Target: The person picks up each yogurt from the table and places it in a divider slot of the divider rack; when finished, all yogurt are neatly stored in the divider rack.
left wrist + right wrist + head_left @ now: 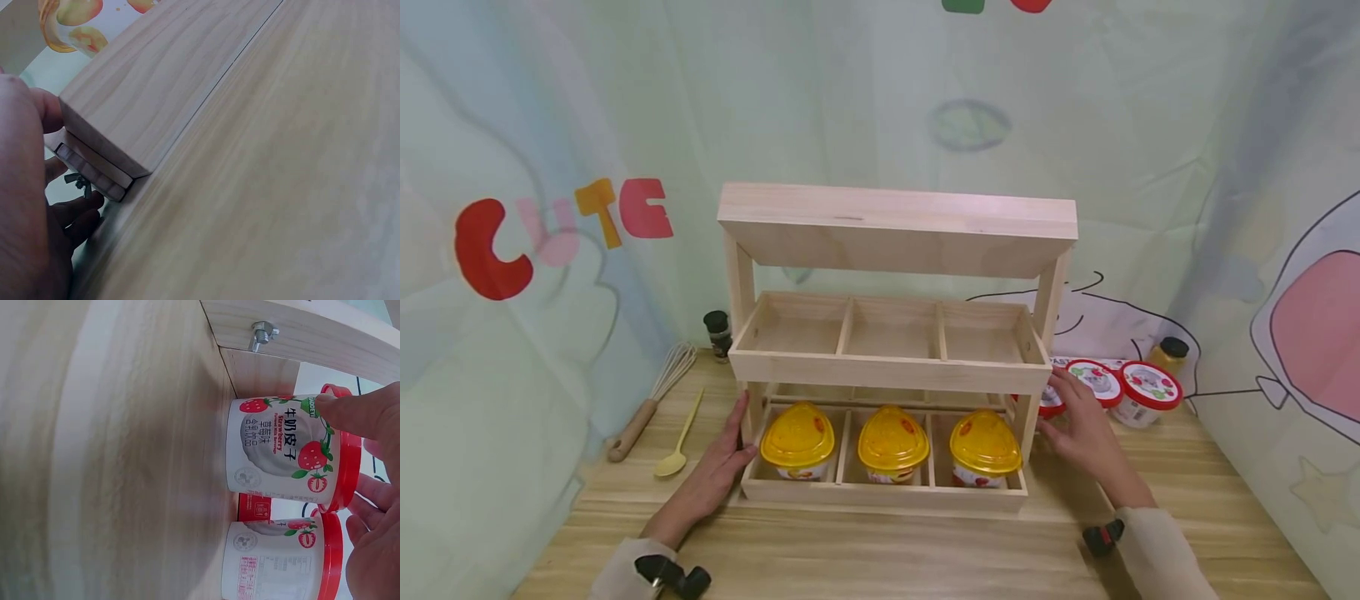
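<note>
A two-tier wooden rack (887, 371) stands in the middle of the table, with a slanted board on top. My left hand (718, 462) rests against its lower left side. In the left wrist view the thumb (47, 111) is at the tray's corner, other fingers beside a wing nut (80, 182). To the right, my right hand (1084, 429) holds a white strawberry tub (281, 447) with a red lid, thumb on its wall and fingers beyond the lid. Several yellow-lidded cups (892, 439) sit in the lower tray, one per compartment. The upper tray's compartments hold nothing.
More red-lidded tubs (1150, 387) and a dark-capped jar (1171, 354) stand right of the rack. At the left lie a whisk (655, 396) and a yellow spoon (681, 437), with a black-capped bottle (718, 333) behind. Printed cloth walls enclose the table.
</note>
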`<state>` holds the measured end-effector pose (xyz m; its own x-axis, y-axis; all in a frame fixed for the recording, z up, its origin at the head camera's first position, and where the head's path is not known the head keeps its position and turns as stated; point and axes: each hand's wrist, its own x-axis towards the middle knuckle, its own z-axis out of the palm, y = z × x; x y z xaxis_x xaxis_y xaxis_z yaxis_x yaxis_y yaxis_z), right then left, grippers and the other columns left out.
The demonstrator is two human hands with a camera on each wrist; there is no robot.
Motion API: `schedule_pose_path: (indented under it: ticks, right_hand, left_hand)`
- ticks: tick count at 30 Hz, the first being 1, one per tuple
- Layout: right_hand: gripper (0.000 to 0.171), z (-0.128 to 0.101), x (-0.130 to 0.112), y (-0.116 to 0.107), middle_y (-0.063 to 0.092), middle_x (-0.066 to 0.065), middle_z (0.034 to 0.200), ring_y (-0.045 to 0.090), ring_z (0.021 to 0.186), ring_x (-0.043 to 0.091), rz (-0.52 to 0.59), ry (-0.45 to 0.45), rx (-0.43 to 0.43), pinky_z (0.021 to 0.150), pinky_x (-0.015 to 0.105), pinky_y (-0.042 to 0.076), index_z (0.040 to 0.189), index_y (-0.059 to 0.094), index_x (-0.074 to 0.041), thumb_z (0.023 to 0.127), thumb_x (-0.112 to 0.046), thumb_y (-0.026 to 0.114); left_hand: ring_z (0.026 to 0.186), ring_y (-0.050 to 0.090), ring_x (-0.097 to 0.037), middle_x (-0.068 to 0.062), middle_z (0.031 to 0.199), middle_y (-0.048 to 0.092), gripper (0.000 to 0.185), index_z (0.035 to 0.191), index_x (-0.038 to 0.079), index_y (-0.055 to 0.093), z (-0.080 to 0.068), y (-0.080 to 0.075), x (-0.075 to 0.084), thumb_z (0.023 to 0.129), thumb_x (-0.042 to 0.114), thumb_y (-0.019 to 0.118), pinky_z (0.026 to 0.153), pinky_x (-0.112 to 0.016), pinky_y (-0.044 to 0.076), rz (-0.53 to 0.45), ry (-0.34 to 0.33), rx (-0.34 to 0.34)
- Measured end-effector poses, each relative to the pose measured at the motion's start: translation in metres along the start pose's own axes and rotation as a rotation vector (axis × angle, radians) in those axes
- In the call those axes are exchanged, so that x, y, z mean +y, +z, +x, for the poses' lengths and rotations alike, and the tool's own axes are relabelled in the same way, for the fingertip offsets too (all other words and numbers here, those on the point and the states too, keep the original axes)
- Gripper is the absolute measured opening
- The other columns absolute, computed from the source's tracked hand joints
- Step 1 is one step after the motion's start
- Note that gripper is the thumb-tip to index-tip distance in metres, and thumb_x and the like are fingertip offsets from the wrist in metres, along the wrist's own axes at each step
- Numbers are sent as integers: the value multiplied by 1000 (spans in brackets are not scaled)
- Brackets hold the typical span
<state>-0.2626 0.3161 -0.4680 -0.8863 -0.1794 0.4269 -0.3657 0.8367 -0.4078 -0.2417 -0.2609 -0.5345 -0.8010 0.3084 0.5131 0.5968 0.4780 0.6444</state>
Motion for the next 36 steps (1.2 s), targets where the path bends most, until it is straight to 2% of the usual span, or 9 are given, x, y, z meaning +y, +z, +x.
schedule_pose_path:
  ticks: [7,10,13,18,20,25,30,33,36]
  right_hand:
    - [80,7,2,7,47,30,161,43,145,54,19,-29,9,115,79,36,153,52,-1,81,-6,86]
    - [77,8,8,14,52,30,156,47,140,54,20,-81,56,116,77,36,150,55,0,79,-5,85]
    - [75,9,21,24,56,30,151,48,138,53,5,-113,88,117,75,35,146,59,1,76,-4,86]
    - [67,11,42,40,60,29,146,51,136,53,12,-177,165,124,67,34,141,63,0,77,-4,84]
    - [65,11,39,41,61,30,144,52,134,53,21,-198,190,123,67,35,138,65,1,76,-3,84]
    - [68,14,58,53,62,28,143,52,131,52,28,-208,211,116,71,37,134,66,-1,69,1,83]
    - [60,15,81,66,64,23,143,53,133,48,24,-216,227,124,59,37,131,69,-5,72,0,82]
    - [52,14,67,58,66,24,140,55,132,47,31,-226,238,123,58,38,127,70,-2,76,1,79]
    - [48,10,38,42,67,29,136,56,129,51,36,-226,235,115,67,41,125,70,4,78,5,77]
  left_hand:
    - [143,12,28,4,180,9,83,174,16,8,0,0,-1,105,0,52,111,3,17,0,3,-3]
    - [143,13,28,19,177,7,83,174,16,8,0,1,0,105,0,52,111,3,17,2,8,-2]
    - [144,13,27,23,176,6,84,173,15,9,1,1,0,104,-1,53,111,3,17,5,21,3]
    - [145,13,27,-17,179,15,87,173,14,9,0,2,-3,102,-4,54,112,3,17,15,32,9]
    - [145,14,27,-40,170,21,87,173,14,9,0,2,-2,101,-4,55,112,3,17,18,29,10]
    - [144,13,28,-41,170,21,87,173,15,9,0,1,-1,102,-2,55,111,4,17,25,14,10]
    - [143,13,28,-34,174,20,86,174,15,8,0,1,-1,103,-1,55,111,3,17,26,2,7]
    - [142,14,29,-40,171,22,87,173,16,9,1,0,0,102,-2,55,111,4,17,28,0,10]
    - [142,14,29,-44,168,23,87,174,16,8,1,0,0,102,-2,55,110,4,17,25,-2,8]
